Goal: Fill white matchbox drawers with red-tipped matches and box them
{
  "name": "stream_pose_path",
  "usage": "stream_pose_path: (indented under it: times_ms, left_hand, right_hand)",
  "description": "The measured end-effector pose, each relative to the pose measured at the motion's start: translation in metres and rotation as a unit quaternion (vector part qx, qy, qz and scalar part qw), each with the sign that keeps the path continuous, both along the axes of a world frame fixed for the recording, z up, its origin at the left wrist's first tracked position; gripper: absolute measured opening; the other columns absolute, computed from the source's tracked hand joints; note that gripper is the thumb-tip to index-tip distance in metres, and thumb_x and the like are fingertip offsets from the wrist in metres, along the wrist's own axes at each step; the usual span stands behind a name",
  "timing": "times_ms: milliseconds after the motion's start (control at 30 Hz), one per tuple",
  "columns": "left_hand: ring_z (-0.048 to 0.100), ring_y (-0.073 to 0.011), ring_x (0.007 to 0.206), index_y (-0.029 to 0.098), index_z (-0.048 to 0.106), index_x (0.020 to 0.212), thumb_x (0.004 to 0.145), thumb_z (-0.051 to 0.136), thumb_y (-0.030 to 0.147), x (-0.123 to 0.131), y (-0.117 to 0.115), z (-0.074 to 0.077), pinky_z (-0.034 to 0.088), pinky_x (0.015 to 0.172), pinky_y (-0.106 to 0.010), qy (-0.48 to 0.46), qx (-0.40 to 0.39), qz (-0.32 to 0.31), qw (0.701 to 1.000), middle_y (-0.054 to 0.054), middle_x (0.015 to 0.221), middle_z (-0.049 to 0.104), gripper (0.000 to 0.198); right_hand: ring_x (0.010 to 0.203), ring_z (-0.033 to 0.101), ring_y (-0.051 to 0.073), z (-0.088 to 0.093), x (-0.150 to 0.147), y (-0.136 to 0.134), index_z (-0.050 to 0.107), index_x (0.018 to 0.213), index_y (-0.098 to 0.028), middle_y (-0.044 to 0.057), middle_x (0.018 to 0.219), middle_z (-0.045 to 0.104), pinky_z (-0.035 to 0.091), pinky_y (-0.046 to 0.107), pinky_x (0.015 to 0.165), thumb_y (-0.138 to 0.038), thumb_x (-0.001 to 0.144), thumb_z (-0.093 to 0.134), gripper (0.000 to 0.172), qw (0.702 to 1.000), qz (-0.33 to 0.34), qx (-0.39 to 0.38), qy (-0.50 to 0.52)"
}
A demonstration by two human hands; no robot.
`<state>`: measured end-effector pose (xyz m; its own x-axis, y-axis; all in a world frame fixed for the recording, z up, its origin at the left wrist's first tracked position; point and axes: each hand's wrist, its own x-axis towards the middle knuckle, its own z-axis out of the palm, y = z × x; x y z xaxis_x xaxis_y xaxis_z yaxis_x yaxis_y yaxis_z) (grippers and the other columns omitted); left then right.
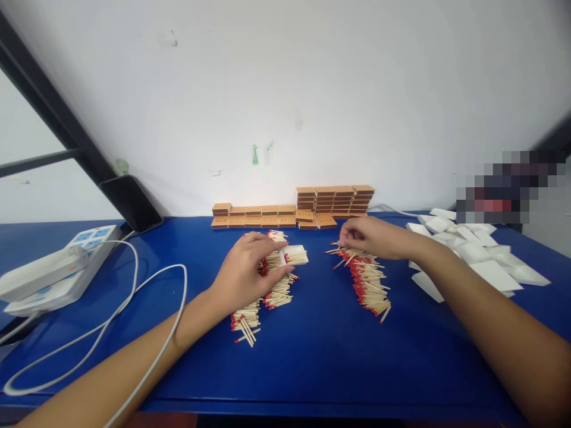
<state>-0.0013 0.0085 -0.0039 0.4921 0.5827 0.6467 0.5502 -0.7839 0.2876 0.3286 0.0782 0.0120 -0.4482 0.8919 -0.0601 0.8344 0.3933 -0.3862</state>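
My left hand (255, 267) grips a small white matchbox tray (298, 254) between thumb and fingers. Some red-tipped matches lie inside the tray. Under and beside that hand spreads a pile of loose matches (279, 294), partly hidden by the fingers. My right hand (366, 235) is at the far end of a second match pile (368, 282), its thumb and fingertips pinched together at the matches there. Whether a match sits in that pinch is too small to make out.
Orange matchboxes (334, 202) stand stacked along the wall at the back. White paper trays (473, 244) lie heaped at the right. On the left are a power strip (102, 235), a dark phone-like slab (131, 202) and a looping white cable (134, 285) that crosses my left forearm.
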Motion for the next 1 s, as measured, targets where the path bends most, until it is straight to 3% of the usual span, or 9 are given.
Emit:
stream_pose_path:
  times_ms: [200,467,733,1000]
  left_hand:
    - [0.068,-0.0273,0.1,0.015,0.073,0.124,0.093,0.078,0.036,0.001,0.001,-0.001,0.058,0.087,-0.045,0.001,0.014,-0.012,1.0,-0.01,0.107,0.078,0.037]
    - [0.068,-0.0269,0.102,0.017,0.073,0.125,0.093,0.079,0.036,0.0,0.001,-0.001,0.058,0.088,-0.045,0.0,0.007,-0.011,1.0,-0.01,0.108,0.078,0.038]
    - [0.068,-0.027,0.101,0.016,0.073,0.124,0.094,0.078,0.036,0.001,0.001,0.0,0.058,0.088,-0.045,0.009,0.014,-0.019,1.0,-0.01,0.107,0.079,0.037]
    - [0.068,-0.0267,0.1,0.015,0.073,0.124,0.094,0.077,0.037,0.001,0.001,0.0,0.057,0.087,-0.045,0.011,0.015,-0.019,1.0,-0.01,0.106,0.079,0.038]
  right_hand:
    - [0.073,0.059,0.02,-0.008,0.006,0.014,0.067,0.085,-0.021,0.007,0.083,0.069,0.04,0.034,0.068,-0.042,0.095,0.054,0.026,0.996,0.047,0.071,0.028]
    - [0.073,0.059,0.021,-0.023,0.005,0.021,0.068,0.089,-0.019,0.01,0.084,0.07,0.042,0.032,0.066,-0.036,0.091,0.055,0.022,0.999,0.032,0.034,0.001]
    - [0.079,0.061,0.023,-0.016,-0.001,0.009,0.063,0.092,-0.02,0.012,0.092,0.071,0.044,0.033,0.069,-0.043,0.099,0.046,0.03,0.999,0.018,0.027,-0.026]
    - [0.076,0.059,0.021,-0.015,0.006,0.013,0.068,0.091,-0.02,0.01,0.088,0.071,0.043,0.031,0.067,-0.037,0.092,0.056,0.021,0.999,0.043,0.006,-0.026]
